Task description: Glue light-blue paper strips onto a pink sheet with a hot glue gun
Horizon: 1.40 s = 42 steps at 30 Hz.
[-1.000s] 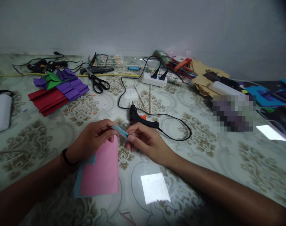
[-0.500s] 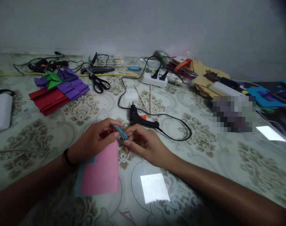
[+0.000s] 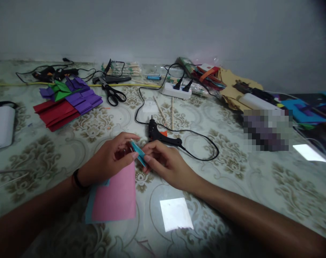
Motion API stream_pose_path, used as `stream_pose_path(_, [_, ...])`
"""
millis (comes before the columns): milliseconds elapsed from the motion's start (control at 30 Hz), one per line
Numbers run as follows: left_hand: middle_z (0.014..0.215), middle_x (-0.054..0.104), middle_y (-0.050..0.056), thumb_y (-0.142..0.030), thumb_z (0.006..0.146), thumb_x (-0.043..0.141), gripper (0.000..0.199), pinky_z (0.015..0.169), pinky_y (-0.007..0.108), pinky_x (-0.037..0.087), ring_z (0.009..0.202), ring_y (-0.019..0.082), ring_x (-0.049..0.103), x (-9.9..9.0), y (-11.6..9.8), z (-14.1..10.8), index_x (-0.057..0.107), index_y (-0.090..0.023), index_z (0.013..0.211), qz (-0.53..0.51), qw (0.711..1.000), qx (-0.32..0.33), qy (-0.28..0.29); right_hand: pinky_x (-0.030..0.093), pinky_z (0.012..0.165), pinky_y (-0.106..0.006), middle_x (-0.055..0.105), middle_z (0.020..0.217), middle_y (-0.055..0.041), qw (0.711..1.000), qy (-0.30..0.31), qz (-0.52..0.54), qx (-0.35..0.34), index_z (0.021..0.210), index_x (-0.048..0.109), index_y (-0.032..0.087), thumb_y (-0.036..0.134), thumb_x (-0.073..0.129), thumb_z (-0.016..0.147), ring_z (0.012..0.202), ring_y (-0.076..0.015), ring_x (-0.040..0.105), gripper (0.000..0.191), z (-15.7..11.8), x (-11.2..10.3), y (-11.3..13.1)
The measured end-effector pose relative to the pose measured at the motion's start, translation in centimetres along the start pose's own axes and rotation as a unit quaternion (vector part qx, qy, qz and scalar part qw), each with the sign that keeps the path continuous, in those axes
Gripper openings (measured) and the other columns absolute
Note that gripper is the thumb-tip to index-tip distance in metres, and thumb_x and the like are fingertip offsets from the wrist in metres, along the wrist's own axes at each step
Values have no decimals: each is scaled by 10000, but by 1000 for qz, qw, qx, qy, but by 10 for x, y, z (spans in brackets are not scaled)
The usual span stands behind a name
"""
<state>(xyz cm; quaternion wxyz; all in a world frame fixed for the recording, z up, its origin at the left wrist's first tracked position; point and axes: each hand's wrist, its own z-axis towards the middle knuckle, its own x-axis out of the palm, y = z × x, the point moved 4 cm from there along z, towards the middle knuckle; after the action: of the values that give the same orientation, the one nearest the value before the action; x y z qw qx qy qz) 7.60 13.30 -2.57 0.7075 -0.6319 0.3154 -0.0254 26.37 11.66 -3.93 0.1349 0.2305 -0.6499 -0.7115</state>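
Our left hand [image 3: 111, 152] and right hand [image 3: 165, 163] pinch a folded blue paper [image 3: 139, 151] between thumbs and fingers, the left at its upper end, the right at its lower end. Gripping both ends probably stops its narrow layers from springing apart; our fingers hide part of it, so we cannot tell whether every layer is caught. It is tilted, near the far right corner of a pink sheet [image 3: 114, 197]. That sheet lies over a light blue sheet [image 3: 89, 209], perhaps set close to us for easy reach. Just beyond our right hand lies a black glue gun [image 3: 164, 138], nozzle pointing away, which suits fingers working this near. Its cord [image 3: 203, 134] loops loosely, seemingly back to the white power strip [image 3: 176, 92], presumably leaving slack for lifting.
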Motion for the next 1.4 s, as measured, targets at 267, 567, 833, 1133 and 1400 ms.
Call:
stream_pose_path(267, [803,664,-37,-275,952,627,396,618,243,468,669,133,620,3,-2,1,561,-197,1334,57,998,29,8,534,625,-225,734,856,-9,994,1,-103,-38,1209,519,212,227,549,1014,685,-125,696,197,-2,0,3])
stream_pose_path(567, [1412,676,120,-381,932,738,716,1017,422,551,1244,302,671,13,-6,-6,431,-246,1564,200,970,127,53,421,544,-199,642,710,34,985,-57,-147,-63,891,565,209,208,593,960,584,-91,588,74,1,-4,11])
stream_pose_path(833, [1453,577,134,-288,902,793,598,1048,450,568,1307,305,634,19,-3,-9,520,-291,1435,238,943,226,45,440,473,-199,571,633,85,997,-48,41,49,841,533,218,197,662,840,482,-87,570,131,3,-5,2])
stream_pose_path(1133, [1369,596,141,-128,877,788,460,1101,382,550,1315,256,614,19,-7,-11,554,-209,1264,207,947,242,28,446,515,-207,611,700,80,996,-63,53,33,1035,523,222,181,678,841,533,-86,547,251,3,-7,-1])
stream_pose_path(1400, [1267,603,107,-80,946,672,378,1076,372,557,1230,227,633,19,-8,-8,595,-222,1288,223,945,238,22,449,593,-235,635,820,41,998,-59,34,15,1005,476,234,162,663,829,649,-104,549,267,3,-6,2])
